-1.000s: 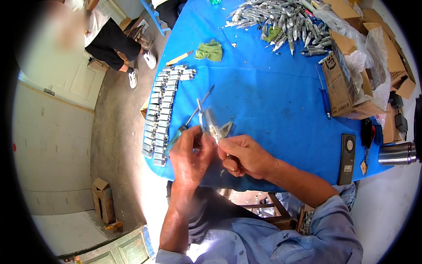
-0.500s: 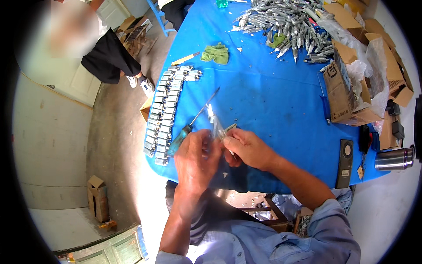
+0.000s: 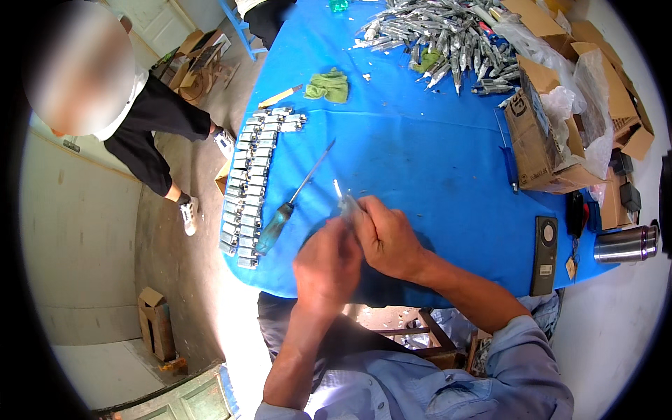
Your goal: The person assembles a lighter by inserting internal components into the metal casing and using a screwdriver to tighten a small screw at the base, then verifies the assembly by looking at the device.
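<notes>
My left hand [image 3: 327,264] and my right hand [image 3: 390,241] meet over the near part of the blue-covered table. Between their fingertips they hold a small item in a clear plastic wrapper [image 3: 348,204]; a thin bright tip [image 3: 337,187] sticks out beyond it. My left hand is closed and smeared by motion, its fingertips partly hidden. The right one pinches the wrapper between thumb and fingers. Left of my hands lies a screwdriver [image 3: 274,227] with a teal handle. Beside it stand small silver metal parts [image 3: 250,208] in two long rows.
A heap of plastic-wrapped parts [image 3: 448,42] covers the far right. Cardboard boxes [image 3: 535,147] stand along the right edge, near a steel flask [image 3: 623,245] and a dark flat device [image 3: 544,255]. A green cloth [image 3: 327,85] and a yellow knife [image 3: 280,96] lie farther off. A person [image 3: 150,129] walks at left.
My hands have drawn closer together around the wrapped item, and the left has moved off the screwdriver handle. The view has shifted slightly. The person at left has stepped nearer.
</notes>
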Available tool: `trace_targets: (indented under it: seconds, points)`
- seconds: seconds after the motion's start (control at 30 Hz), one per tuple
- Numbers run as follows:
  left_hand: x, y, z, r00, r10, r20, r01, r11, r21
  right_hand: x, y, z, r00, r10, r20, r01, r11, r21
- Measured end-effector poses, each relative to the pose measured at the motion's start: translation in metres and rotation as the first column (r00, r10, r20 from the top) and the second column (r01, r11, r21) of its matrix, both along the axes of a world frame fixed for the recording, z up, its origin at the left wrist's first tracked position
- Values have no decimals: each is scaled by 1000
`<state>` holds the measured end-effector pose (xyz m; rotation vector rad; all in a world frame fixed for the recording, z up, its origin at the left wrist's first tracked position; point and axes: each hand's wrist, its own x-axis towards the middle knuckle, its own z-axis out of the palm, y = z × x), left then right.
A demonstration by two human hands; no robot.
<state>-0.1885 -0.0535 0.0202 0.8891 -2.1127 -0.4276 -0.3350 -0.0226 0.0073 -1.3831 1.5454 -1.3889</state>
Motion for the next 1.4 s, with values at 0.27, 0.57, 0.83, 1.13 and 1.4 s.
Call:
trace_targets:
  seconds: [0.27, 0.57, 0.83, 1.13, 1.4]
  points:
    - [-1, 8, 14, 947, 106, -303, 102, 796, 596, -8, 0, 3, 904, 114, 413, -188, 972, 143]
    - [-5, -5, 15, 979, 77, -186, 15, 894, 448, -19, -7, 6, 859, 176, 481, -290, 941, 174]
    - [-3, -15, 3, 979, 96, -180, -9, 902, 431, -30, -17, -11, 779, 157, 607, -297, 945, 137]
    - [13, -10, 24, 998, 68, -15, -69, 995, -69, -13, -17, 3, 943, 53, 328, -85, 993, 83]
    - [47, 13, 47, 834, 253, -490, 250, 618, 745, -50, -15, 22, 524, 95, 846, -198, 980, 13]
